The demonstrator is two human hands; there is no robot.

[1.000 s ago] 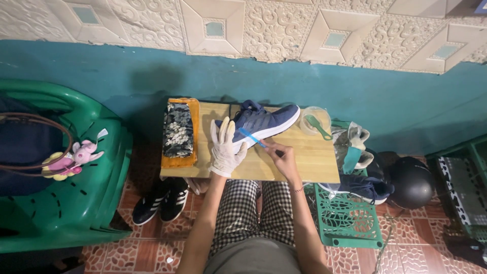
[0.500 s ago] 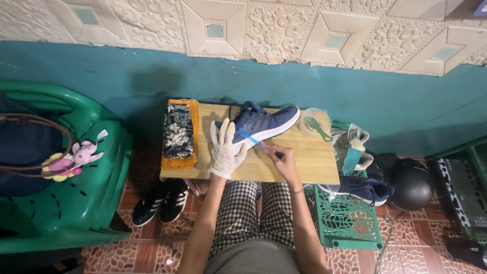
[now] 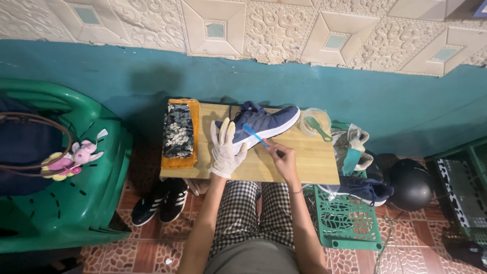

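Note:
A navy sneaker with a white sole (image 3: 264,123) lies on its side on a small wooden table (image 3: 309,162). My left hand (image 3: 225,149), in a white glove, presses flat against the shoe's heel end with fingers spread. My right hand (image 3: 280,155) is bare and grips a blue toothbrush (image 3: 254,135), its head against the shoe's sole edge.
A folded patterned cloth on an orange towel (image 3: 178,133) lies at the table's left. A clear bowl with a green brush (image 3: 315,123) stands at the right. Green plastic chair (image 3: 66,187), black sneakers (image 3: 160,200), green basket (image 3: 347,220) with another navy shoe (image 3: 365,187), black helmet (image 3: 411,183) surround.
Both hands stay on the shoe; the toothbrush has shifted only slightly along the sole.

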